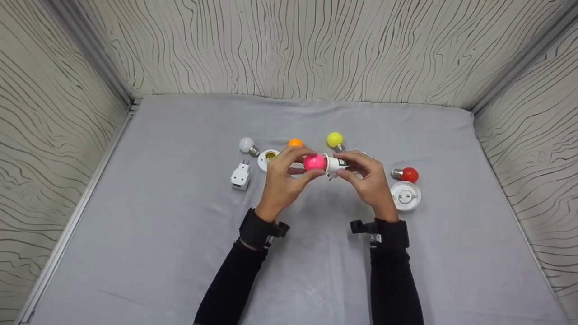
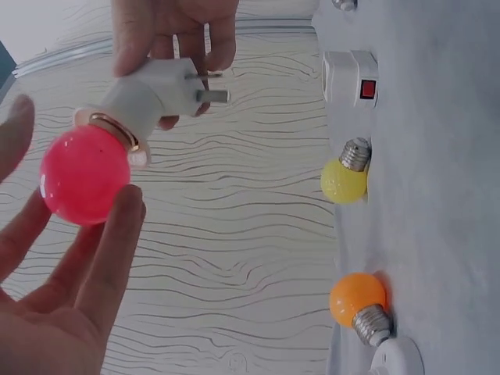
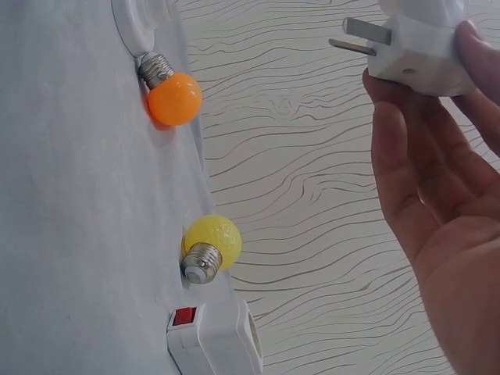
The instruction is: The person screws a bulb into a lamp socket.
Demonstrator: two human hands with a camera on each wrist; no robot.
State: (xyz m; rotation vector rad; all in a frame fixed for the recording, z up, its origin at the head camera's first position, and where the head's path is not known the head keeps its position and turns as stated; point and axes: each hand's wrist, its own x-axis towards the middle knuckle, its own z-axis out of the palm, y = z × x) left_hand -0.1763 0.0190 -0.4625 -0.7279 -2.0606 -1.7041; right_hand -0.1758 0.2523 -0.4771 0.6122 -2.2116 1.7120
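Note:
My left hand (image 1: 283, 183) holds a pink light bulb (image 1: 314, 163) by its round globe, between thumb and fingers. Opposite it, my right hand (image 1: 371, 183) grips a white plug-in lamp socket (image 1: 335, 165) by its body, with two metal prongs sticking out. Both are held up above the cloth. In the left wrist view the bulb (image 2: 84, 175) sits at the socket's mouth, a strip of its metal screw base showing at the rim; the rest of the base is hidden inside. The right wrist view shows the plug end (image 3: 422, 58) against my fingers.
Behind my hands lie a yellow bulb (image 1: 334, 139) and an orange bulb (image 1: 295, 142). A white bulb (image 1: 246, 144), a round lamp holder (image 1: 262, 163) and a white adapter (image 1: 240, 175) are left; a red bulb (image 1: 410, 174) and another round holder (image 1: 405, 208) right. A red-switched socket (image 3: 219, 340) stands nearby.

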